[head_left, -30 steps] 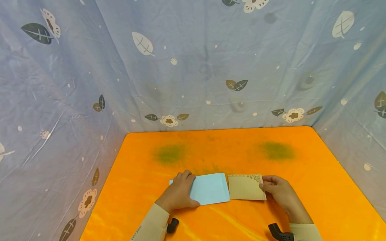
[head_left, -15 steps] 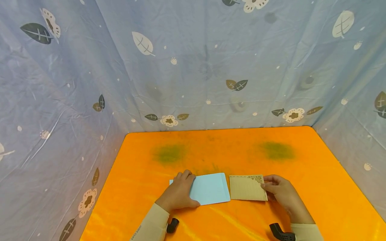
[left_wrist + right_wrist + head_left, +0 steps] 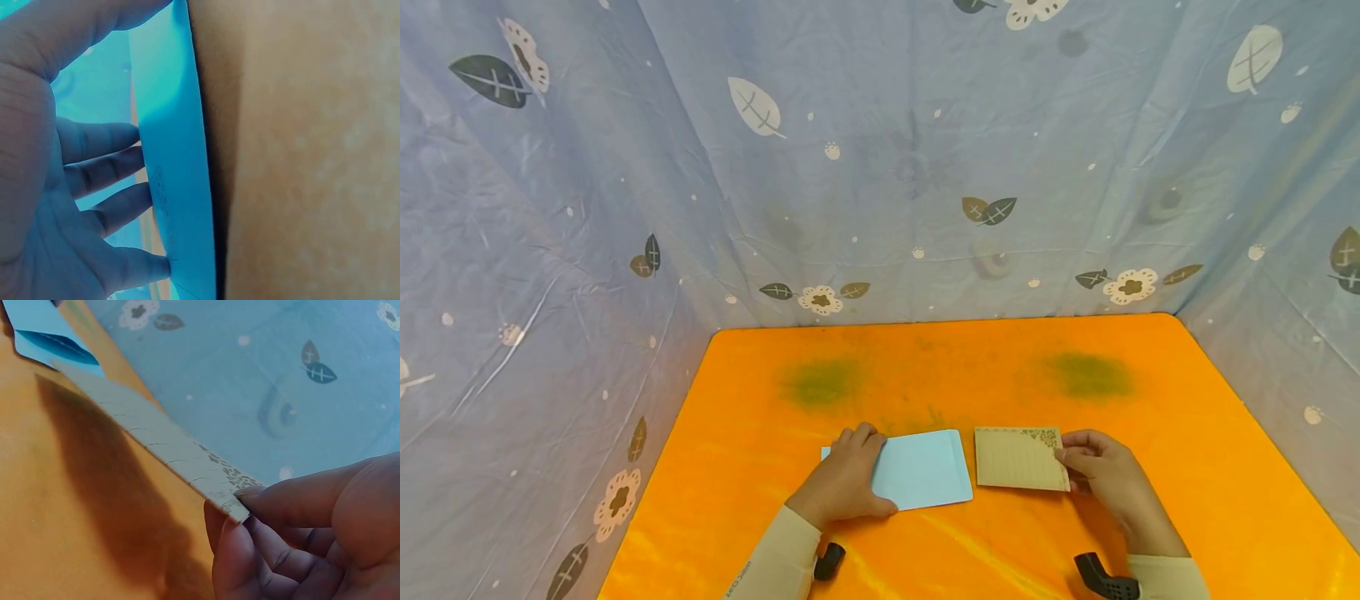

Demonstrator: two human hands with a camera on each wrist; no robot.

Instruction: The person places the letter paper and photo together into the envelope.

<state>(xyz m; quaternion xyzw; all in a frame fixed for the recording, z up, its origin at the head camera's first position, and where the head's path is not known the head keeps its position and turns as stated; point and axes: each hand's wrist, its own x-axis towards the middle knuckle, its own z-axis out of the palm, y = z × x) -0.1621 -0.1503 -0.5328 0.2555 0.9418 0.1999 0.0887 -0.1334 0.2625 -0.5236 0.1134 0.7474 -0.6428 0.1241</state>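
A light blue envelope [image 3: 921,471] lies on the table, its right end a little open in the right wrist view. My left hand [image 3: 846,479] holds it across its left part, thumb at the near edge and fingertips at the far edge. In the left wrist view these fingers [image 3: 119,203] bear on the envelope's edge. My right hand [image 3: 1101,467] pinches a beige lined sheet of letter paper [image 3: 1021,460] by its right end, between thumb and fingers. Brown flowers are printed in the sheet's corner. Raised off the table, the sheet casts a shadow, its left end just beyond the envelope's opening.
An orange cloth with two greenish smudges covers the table [image 3: 955,375]. Blue patterned curtains [image 3: 880,208] rise along its back and both sides. Black pieces of the wrist gear [image 3: 830,562] show below each hand.
My right hand has moved the letter paper slightly right, then lifted it a little, widening the gap to the envelope. The left hand and the envelope have stayed put.
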